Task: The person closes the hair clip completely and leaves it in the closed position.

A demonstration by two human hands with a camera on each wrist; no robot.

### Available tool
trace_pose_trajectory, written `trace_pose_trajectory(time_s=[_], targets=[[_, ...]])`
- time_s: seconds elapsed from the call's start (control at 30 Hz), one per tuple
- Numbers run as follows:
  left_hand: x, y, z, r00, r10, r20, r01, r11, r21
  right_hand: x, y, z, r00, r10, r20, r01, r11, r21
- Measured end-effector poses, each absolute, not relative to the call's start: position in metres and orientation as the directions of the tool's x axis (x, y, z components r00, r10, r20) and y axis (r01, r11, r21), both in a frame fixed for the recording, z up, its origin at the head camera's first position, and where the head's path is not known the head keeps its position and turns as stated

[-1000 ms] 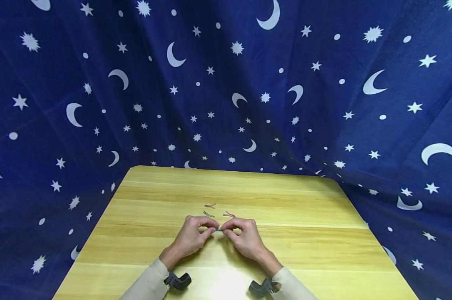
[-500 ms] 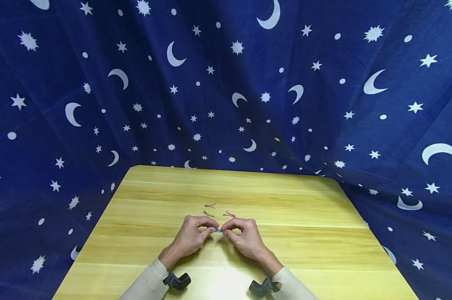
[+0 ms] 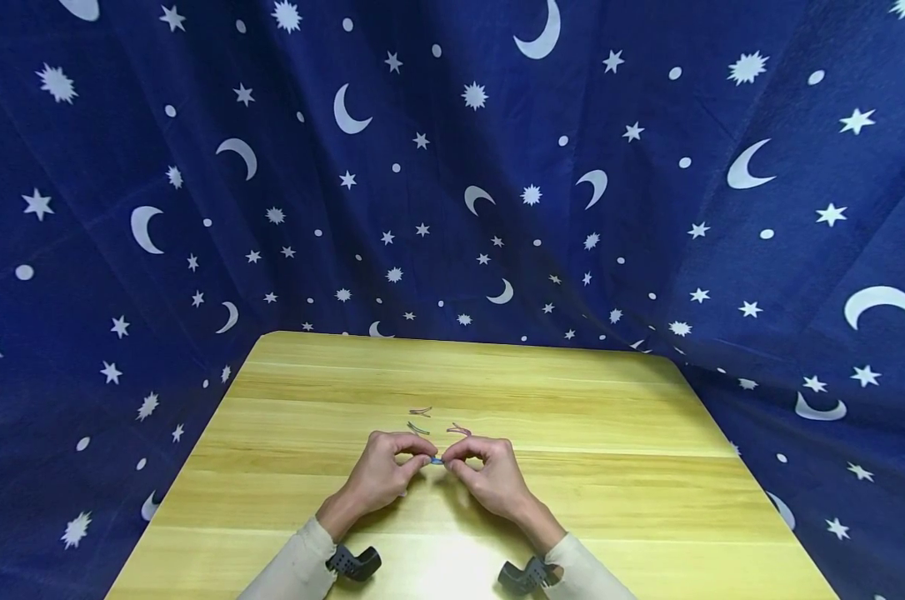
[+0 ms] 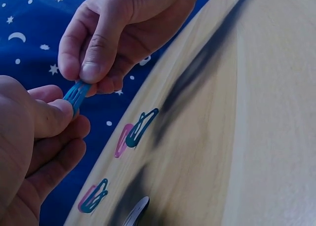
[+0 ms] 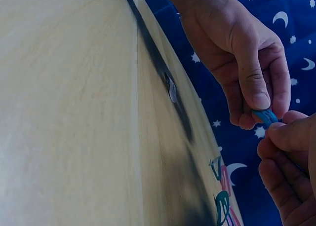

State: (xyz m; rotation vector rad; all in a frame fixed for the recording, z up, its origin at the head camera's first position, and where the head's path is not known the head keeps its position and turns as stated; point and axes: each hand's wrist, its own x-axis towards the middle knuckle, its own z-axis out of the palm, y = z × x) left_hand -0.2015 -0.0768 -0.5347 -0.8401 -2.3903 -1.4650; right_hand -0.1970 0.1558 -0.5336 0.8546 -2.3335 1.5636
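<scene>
A blue snap hair clip [image 4: 76, 94] is held between both hands, above the wooden table. My left hand [image 3: 381, 473] pinches one end of it between thumb and index finger. At the other end, my right hand [image 3: 490, 477] grips it the same way, and the fingertips of both hands are close together. In the left wrist view the middle of the clip shows in the gap, its ends covered by the fingers. Beyond the hands lie more hair clips: a pink one [image 3: 458, 429], a green one [image 3: 417, 428] and a reddish one [image 3: 420, 412].
In the left wrist view, teal clips [image 4: 143, 128] overlap pink ones [image 4: 121, 142] on the tabletop [image 4: 276, 112]. A pale, dark-edged clip [image 4: 137, 212] lies nearer the person. Behind the table hangs a dark blue curtain [image 3: 452, 208] with moons and stars.
Both hands stay nearly in place, still pinching the blue hair clip. A small pale thing now shows beside the left hand's lower edge in the head view.
</scene>
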Motion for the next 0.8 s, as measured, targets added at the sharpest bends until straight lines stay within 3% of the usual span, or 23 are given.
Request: trace_pose_trajectory(time_s=[0.8], targets=[[-0.2002, -0.0797, -0.5357, -0.818, 0.394, 0.419, 0.554, 0.342, 0.759, -0.1931, 0.1587, -0.5315, -0.823, -0.386, 0.416, -0.541, 0.311, -0.781]])
